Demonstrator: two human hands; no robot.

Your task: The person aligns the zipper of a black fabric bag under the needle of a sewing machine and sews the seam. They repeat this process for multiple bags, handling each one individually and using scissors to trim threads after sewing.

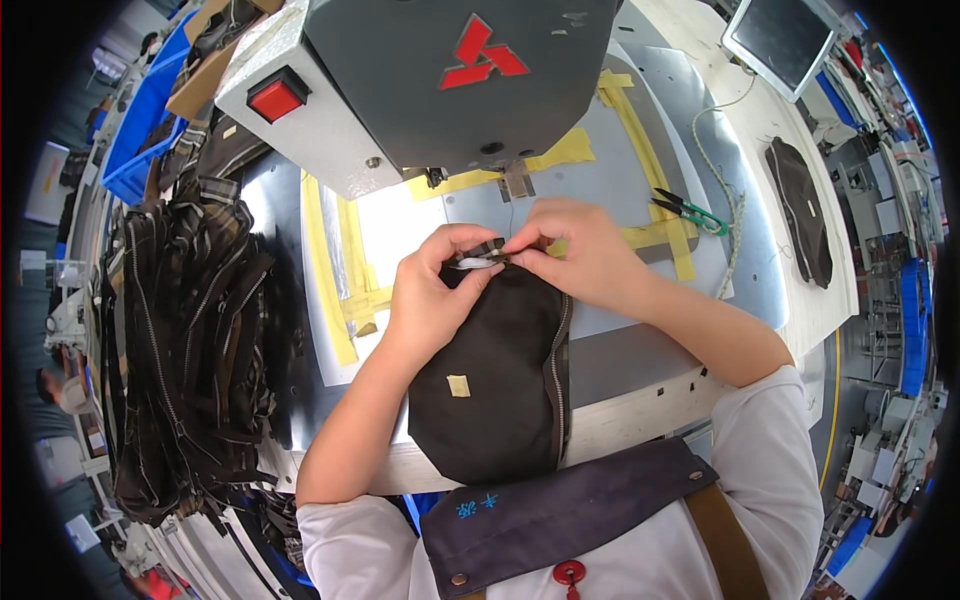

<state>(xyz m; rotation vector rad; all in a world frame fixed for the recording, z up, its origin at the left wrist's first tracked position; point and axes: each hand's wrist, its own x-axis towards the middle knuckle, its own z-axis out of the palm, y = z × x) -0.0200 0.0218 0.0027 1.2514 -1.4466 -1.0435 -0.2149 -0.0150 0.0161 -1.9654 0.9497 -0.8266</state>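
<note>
My left hand (435, 285) pinches the top end of a dark brown fabric piece (480, 370), around a small bit of white material and plaid cloth (478, 258). Beside it my right hand (570, 260) pinches the same end, thumb and forefinger together. The piece has a long metal zipper along its right side and a small pale yellow patch, and it hangs over the table's front edge. Above my hands stands the grey sewing machine head (460, 80), with a needle area over a metal plate (260, 200) marked with yellow tape.
A pile of dark zippered pieces (180, 350) lies at left, near a blue crate (140, 150). Green-handled snips (710, 220) lie right of my right hand. Another dark piece (797, 210) rests on the white board at far right, below a small screen (778, 40).
</note>
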